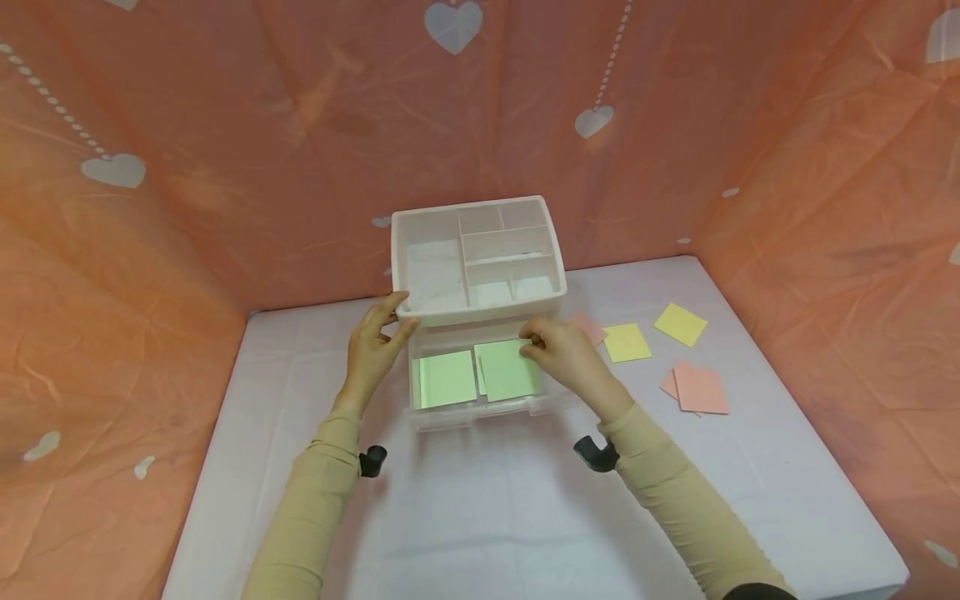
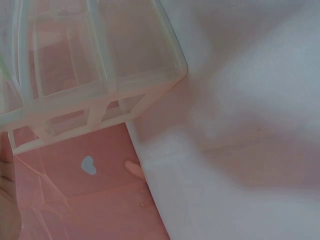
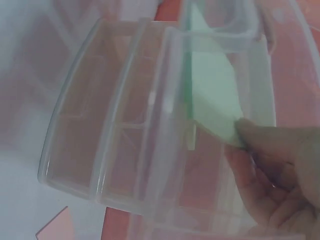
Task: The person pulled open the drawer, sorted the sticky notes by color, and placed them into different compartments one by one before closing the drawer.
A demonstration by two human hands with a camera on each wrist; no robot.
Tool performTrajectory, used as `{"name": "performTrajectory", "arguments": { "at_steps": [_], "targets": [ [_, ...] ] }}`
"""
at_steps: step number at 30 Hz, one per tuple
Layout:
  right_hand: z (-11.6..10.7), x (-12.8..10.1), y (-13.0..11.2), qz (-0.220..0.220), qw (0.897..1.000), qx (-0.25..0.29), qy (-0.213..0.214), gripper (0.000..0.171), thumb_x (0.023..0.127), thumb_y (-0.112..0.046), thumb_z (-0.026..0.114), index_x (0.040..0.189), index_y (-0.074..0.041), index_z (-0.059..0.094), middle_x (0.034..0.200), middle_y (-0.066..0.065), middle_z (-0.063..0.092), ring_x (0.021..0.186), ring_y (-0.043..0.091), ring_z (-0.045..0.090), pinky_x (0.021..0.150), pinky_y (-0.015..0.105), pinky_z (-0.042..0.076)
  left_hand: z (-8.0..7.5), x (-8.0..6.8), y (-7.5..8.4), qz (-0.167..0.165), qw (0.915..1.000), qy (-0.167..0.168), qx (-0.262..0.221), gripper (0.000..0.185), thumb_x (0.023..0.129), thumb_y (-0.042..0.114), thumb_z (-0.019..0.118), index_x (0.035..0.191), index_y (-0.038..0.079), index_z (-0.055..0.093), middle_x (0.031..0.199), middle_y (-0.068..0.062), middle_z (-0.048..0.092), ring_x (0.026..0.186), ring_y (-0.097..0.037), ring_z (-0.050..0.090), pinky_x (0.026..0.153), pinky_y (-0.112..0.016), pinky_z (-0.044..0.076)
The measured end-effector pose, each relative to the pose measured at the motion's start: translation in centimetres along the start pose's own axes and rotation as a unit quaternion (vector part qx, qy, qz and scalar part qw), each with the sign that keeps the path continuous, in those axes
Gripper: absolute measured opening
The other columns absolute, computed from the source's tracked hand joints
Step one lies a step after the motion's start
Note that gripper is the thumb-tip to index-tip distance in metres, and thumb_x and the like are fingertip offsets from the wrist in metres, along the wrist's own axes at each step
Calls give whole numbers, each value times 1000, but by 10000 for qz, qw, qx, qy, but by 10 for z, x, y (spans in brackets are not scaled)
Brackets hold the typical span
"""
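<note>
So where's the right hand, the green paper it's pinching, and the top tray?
Right hand (image 1: 572, 358): head view, its back.
Green paper (image 3: 215, 95): right wrist view, middle of its face.
Top tray (image 1: 432, 271): head view, big compartment's floor.

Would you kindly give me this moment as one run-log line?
left hand: touching top tray corner | right hand: pinching green note | drawer: open, green notes inside | pink notes, yellow notes: on table

The head view is bright; the wrist views are dim and foggy. Soft shadows touch the white cloth (image 1: 487, 508).
</note>
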State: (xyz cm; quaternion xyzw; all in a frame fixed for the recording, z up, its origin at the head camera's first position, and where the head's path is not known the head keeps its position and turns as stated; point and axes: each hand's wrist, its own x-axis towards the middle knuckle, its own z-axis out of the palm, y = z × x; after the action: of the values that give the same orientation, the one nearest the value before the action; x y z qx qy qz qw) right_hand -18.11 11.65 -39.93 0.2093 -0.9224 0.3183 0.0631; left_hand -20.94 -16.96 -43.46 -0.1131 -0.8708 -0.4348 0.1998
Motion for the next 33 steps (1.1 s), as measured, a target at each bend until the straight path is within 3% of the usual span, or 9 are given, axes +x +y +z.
{"name": "performTrajectory", "arguments": {
  "at_steps": [5, 10, 18, 23, 29, 33],
  "targets": [
    [4, 0, -2, -183, 9974, -691, 108, 9, 81, -7, 69, 88, -4, 64, 76, 6, 65, 64, 15, 54, 62, 31, 49, 0, 0, 1, 30, 10000, 31, 11, 43, 86, 22, 67, 128, 23, 55, 111, -12, 63, 101, -28, 64, 61, -15, 45],
    [6, 2, -4, -295, 9918, -1241, 42, 7, 80, -4, 68, 82, -4, 61, 75, 8, 64, 64, 19, 56, 62, 35, 50, 0, 1, 0, 23, 10000, 18, 4, 44, 86, 23, 67, 128, 23, 54, 112, -11, 62, 102, -27, 63, 62, -15, 45],
    [7, 4, -7, -281, 9892, -1427, -165, 13, 79, 0, 66, 90, -2, 62, 80, 11, 66, 69, 24, 61, 64, 37, 52, 0, 1, -1, 21, 10000, 59, -60, 43, 86, 22, 67, 127, 22, 56, 112, -10, 63, 101, -25, 64, 61, -12, 44],
    [10, 3, -5, -369, 9840, -1714, -318, 22, 82, 1, 64, 104, -3, 61, 85, 12, 68, 75, 26, 65, 66, 35, 54, 0, 2, -2, 77, 10000, 48, -33, 43, 86, 22, 67, 127, 23, 56, 113, -10, 63, 100, -25, 64, 61, -15, 45],
    [9, 2, -3, -519, 9914, -1202, -58, 26, 83, 0, 64, 110, -2, 62, 100, 14, 69, 91, 28, 66, 79, 37, 54, 1, 2, -2, 54, 10000, -1, 8, 43, 86, 24, 67, 128, 24, 55, 116, -10, 62, 101, -26, 64, 61, -14, 44],
    [6, 0, -2, -726, 9942, -688, 394, 21, 84, 1, 58, 102, -2, 67, 85, 10, 68, 71, 19, 59, 64, 29, 50, 0, 0, -2, -16, 10000, 1, 11, 43, 86, 24, 67, 128, 24, 55, 115, -9, 62, 101, -25, 64, 61, -13, 43]
  ]
}}
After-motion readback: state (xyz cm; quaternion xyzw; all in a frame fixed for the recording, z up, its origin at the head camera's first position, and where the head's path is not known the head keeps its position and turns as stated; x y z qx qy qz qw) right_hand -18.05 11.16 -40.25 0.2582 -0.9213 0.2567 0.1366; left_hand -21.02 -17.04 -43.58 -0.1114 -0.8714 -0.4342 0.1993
